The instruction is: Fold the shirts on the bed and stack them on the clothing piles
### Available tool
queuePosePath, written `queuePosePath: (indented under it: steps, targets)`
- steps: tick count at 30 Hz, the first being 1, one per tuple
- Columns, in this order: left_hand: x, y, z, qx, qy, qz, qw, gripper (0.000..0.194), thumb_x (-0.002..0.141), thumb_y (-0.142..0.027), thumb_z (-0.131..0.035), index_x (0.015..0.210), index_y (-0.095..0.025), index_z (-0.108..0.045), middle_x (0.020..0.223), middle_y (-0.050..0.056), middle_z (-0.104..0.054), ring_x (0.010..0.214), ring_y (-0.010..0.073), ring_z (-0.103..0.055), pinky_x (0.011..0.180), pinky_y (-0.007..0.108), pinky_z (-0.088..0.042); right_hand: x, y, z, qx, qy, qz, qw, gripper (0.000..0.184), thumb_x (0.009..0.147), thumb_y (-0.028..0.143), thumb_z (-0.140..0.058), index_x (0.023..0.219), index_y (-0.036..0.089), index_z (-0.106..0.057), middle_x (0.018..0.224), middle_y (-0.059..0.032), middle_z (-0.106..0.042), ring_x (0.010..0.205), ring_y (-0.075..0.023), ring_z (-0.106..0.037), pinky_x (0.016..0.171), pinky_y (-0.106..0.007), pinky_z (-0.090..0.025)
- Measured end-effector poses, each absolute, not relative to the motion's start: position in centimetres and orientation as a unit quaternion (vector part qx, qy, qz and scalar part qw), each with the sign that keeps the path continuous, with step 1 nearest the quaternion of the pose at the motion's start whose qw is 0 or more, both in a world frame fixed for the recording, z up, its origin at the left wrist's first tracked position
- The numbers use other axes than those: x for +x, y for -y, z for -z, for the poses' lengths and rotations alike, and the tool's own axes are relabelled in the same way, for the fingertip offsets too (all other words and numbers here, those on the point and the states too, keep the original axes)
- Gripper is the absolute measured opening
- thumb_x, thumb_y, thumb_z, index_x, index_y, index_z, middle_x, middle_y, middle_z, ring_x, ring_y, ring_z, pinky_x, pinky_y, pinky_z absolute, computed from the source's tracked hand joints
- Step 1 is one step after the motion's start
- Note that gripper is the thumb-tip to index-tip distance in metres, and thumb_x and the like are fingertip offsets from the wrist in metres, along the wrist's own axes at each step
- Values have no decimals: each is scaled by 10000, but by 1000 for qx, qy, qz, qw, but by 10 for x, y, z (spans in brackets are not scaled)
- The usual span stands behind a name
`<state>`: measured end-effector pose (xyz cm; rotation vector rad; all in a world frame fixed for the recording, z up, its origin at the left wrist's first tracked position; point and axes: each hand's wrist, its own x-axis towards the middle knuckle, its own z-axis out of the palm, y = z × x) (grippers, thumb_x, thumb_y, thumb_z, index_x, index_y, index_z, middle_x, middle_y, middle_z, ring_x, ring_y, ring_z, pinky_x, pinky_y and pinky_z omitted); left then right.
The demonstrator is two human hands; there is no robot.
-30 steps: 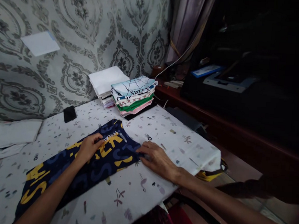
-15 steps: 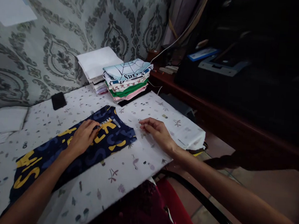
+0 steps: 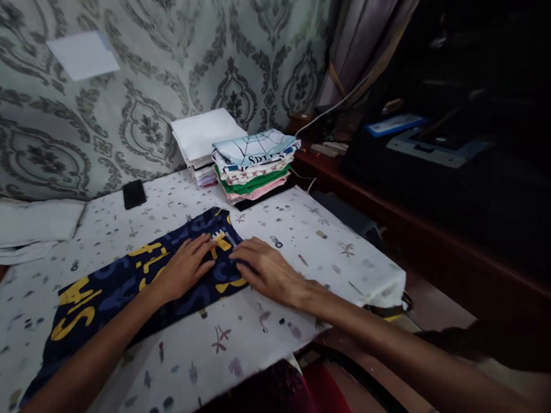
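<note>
A navy shirt with yellow lettering, folded into a long strip, lies flat across the patterned white tablecloth. My left hand rests palm down on the middle of it, fingers stretched out. On the shirt's right end, by the collar, lies my right hand, its fingers extended and flat on the cloth. The two hands are a short way apart. Part of the shirt's near side is hidden under my left forearm.
Behind the shirt stands a stack of folded clothes, beside a pile of white folded cloth. A black phone lies near the wall. White cloths sit at the left. A dark wooden cabinet borders the right.
My right hand has come left and down from beside the shirt onto its collar end. My left hand stays on the shirt. The view has shifted, so things appear further right and lower.
</note>
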<state>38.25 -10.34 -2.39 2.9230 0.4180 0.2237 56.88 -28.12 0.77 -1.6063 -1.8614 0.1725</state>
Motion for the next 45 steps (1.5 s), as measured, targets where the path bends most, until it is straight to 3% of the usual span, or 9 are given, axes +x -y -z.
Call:
queuePosePath:
  steps: [6, 10, 15, 20, 23, 27, 31, 40, 45]
  targets:
    - [414, 64, 10, 960, -181, -154, 147, 500, 1015, -396, -296, 1418, -141, -448, 1514, 169, -459, 1417, 225, -414, 1183, 451, -316, 543, 220, -2, -640, 738, 2, 213, 373, 927, 264, -564, 1241, 68, -611, 1363, -228, -570, 1348, -322, -470, 1122, -487, -389]
    - [439, 49, 18, 966, -186, -66, 166, 536, 1003, -415, -294, 1453, -155, -423, 1574, 153, -377, 1481, 238, -303, 1209, 483, -235, 536, 209, 22, -680, 716, -12, 156, 532, 948, 368, -547, 1358, 29, -531, 1453, -257, -492, 1412, -353, -397, 1150, -516, -352]
    - [446, 54, 23, 966, -179, -20, 184, 571, 1012, -432, -268, 1510, -161, -331, 1617, 147, -285, 1518, 228, -192, 1225, 504, -141, 536, 209, 41, -676, 718, -6, 167, 554, 967, 380, -497, 1411, 48, -490, 1468, -245, -485, 1414, -331, -403, 1158, -514, -341]
    - [398, 64, 5, 946, -204, -122, 220, 510, 1005, -397, -339, 1442, -143, -409, 1594, 170, -325, 1488, 223, -281, 1216, 421, -225, 541, 205, 56, -671, 720, 11, 175, 536, 970, 369, -457, 1394, 47, -515, 1493, -245, -454, 1419, -330, -398, 1156, -521, -338]
    - [332, 76, -10, 931, -225, -175, 226, 392, 997, -377, -369, 1299, -195, -540, 1475, 145, -471, 1381, 215, -437, 1154, 381, -338, 545, 202, 63, -654, 733, 18, 189, 563, 988, 427, -383, 1424, 87, -493, 1496, -213, -466, 1413, -324, -409, 1146, -534, -352]
    - [229, 88, -27, 896, -345, -175, 217, 303, 949, -378, -423, 1060, -207, -646, 1129, 102, -638, 1066, 234, -605, 975, 381, -462, 544, 202, 54, -645, 741, 18, 186, 587, 999, 474, -320, 1418, 106, -502, 1507, -203, -455, 1433, -332, -374, 1140, -548, -354]
    - [166, 85, -28, 847, -437, -169, 251, 341, 894, -475, -461, 914, -194, -654, 914, 50, -661, 812, 195, -602, 748, 299, -464, 532, 194, 43, -624, 759, 7, 185, 587, 1008, 462, -298, 1438, 106, -478, 1543, -196, -406, 1460, -321, -324, 1163, -542, -320]
    - [198, 109, -17, 893, -365, -48, 258, 232, 885, -440, -546, 892, -221, -623, 752, -1, -599, 714, 172, -548, 658, 273, -384, 515, 184, 54, -628, 762, -28, 157, 631, 1008, 491, -279, 1460, 83, -443, 1550, -206, -390, 1469, -309, -308, 1174, -529, -306]
    - [207, 106, -19, 905, -335, 7, 261, 210, 825, -383, -586, 698, -219, -551, 708, 1, -575, 719, 177, -519, 648, 277, -347, 515, 184, 53, -633, 758, -34, 155, 648, 1007, 512, -266, 1472, 93, -434, 1552, -197, -390, 1467, -306, -313, 1177, -532, -295]
